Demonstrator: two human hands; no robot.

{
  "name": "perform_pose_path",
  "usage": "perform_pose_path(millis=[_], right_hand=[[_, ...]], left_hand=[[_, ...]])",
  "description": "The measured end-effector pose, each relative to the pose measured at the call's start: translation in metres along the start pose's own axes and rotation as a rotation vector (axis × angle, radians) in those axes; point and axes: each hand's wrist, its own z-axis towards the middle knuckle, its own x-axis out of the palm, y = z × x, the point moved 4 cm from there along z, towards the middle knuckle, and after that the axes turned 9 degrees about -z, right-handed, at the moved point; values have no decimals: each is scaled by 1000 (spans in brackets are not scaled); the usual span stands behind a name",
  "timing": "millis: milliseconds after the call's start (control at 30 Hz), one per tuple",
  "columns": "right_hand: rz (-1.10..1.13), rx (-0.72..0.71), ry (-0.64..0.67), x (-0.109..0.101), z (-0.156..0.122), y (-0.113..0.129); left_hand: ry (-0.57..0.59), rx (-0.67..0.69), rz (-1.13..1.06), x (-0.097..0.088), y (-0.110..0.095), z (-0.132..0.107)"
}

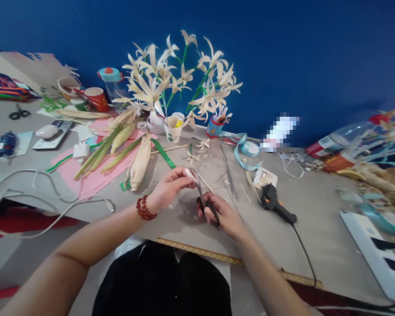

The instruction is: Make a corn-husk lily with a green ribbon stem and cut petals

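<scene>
My left hand, with a red bead bracelet on the wrist, pinches a small pale piece of corn husk just above the table. My right hand grips black-handled scissors, whose blades reach up to the husk piece. Both hands are over the grey table near its front edge. Behind them stands a paper cup holding a bouquet of pale husk flowers on green stems. Whole corn husks lie on pink paper to the left.
A black glue gun with its cord lies right of my hands, thin wires beside it. A blue glue gun, phone, white cables and second scissors sit left. Ribbon roll, mugs and bottles line the back.
</scene>
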Motion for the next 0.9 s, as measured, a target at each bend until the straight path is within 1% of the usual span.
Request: perform_pose_path(millis=[100,233,367,567,900], right_hand=[[13,1,9,1,0,0],[37,13,23,1,1,0],[49,16,30,1,1,1],[31,41,13,2,2,-4],[27,27,1,2,3,-2]], left_hand=[[-18,-55,-10,-3,5,-1],[-42,-90,-27,-4,5,-3],[-52,-93,-5,-4,3,-3],[-77,-109,8,-5,6,-2],[-91,-103,3,-7,8,-2]])
